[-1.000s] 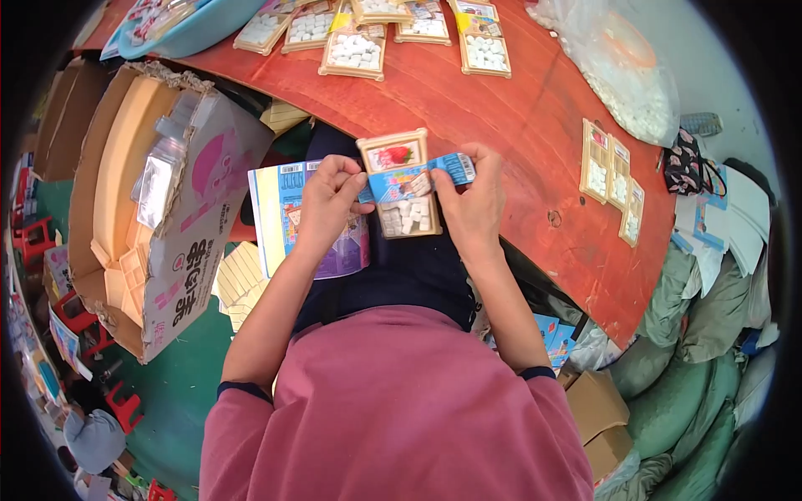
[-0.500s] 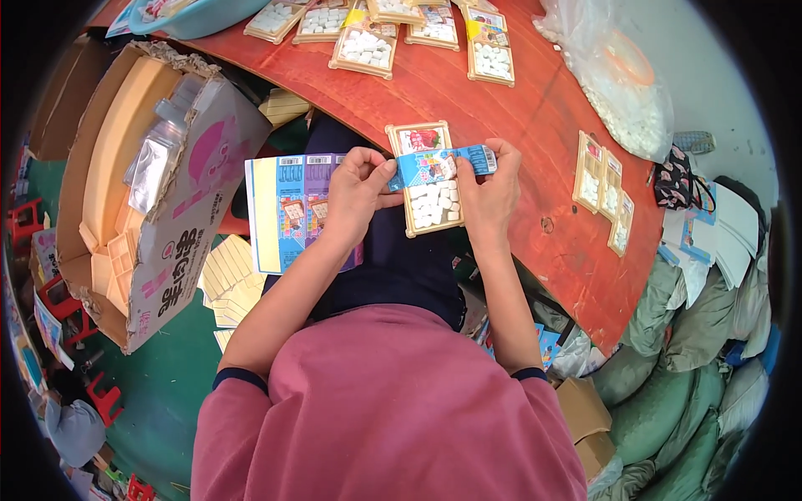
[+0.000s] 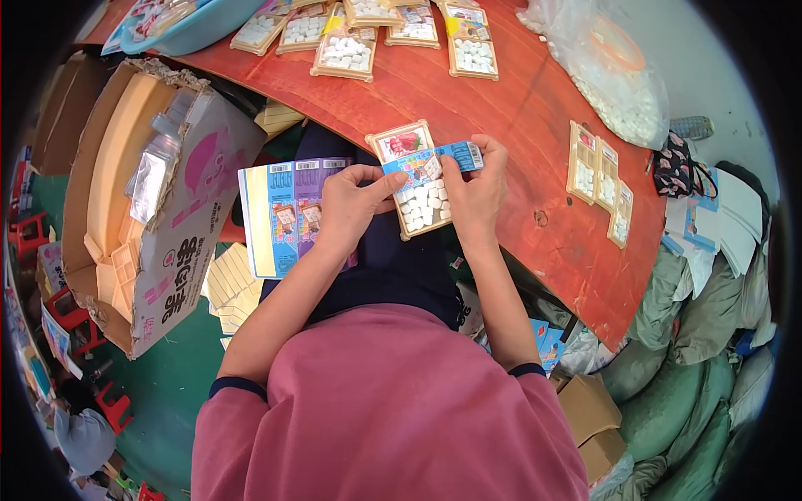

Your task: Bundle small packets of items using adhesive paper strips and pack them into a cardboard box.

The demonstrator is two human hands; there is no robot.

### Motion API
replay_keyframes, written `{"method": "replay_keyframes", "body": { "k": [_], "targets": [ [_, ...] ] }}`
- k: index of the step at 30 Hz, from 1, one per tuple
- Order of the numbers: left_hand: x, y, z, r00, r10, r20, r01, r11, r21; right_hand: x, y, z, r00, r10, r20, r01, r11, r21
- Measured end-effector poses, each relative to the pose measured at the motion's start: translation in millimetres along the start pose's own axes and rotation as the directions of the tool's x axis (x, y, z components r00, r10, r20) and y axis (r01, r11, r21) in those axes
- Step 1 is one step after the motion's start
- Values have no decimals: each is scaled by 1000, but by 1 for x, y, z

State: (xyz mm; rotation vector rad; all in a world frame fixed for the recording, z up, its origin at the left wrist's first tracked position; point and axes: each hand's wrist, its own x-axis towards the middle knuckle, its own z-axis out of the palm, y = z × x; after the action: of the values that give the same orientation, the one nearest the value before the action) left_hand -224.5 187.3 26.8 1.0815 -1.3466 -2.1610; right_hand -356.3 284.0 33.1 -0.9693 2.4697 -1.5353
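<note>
Over my lap at the table's edge I hold a small wooden-coloured tray [image 3: 426,215] of white, pillow-shaped pieces, slightly tilted. A red picture shows in its far compartment. Across its middle lies a blue printed paper band [image 3: 424,169]. My left hand [image 3: 352,207] is closed at the tray's left edge, its thumb pressing on the band's left end. My right hand [image 3: 478,188] is closed on the other side, thumb on the band, whose right end with a barcode sticks out past the tray. The fingers beneath are hidden.
Uncut printed card sheets [image 3: 280,221] lie by my left forearm. A carton [image 3: 196,200] with trays and clear plastic stands left. On the red table [image 3: 518,159] are several filled trays [image 3: 347,54], three more trays [image 3: 595,171] at right, a bag of white pieces [image 3: 622,83] and a blue basin [image 3: 188,29].
The tray has turned a little and shifted left in view with both hands. My left thumb has moved onto the band's left end, which now lies closer against the tray.
</note>
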Motion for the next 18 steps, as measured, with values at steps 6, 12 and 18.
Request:
{"method": "replay_keyframes", "body": {
  "k": [6, 12, 18],
  "targets": [
    [-3, 1, 7, 993, -83, 87, 95, 985, -147, 1, -2, -1, 1000, -4, -18, 4, 1000, 25],
    [-14, 4, -7, 985, -38, 170, 76, 971, -225, 10, -2, -13, 948, 270, 168, -317, 757, 571],
    [-15, 4, -17, 925, 20, 380, 178, 860, -479, 9, -17, -16, 787, 338, 516, -617, 425, 662]
  ]
}}
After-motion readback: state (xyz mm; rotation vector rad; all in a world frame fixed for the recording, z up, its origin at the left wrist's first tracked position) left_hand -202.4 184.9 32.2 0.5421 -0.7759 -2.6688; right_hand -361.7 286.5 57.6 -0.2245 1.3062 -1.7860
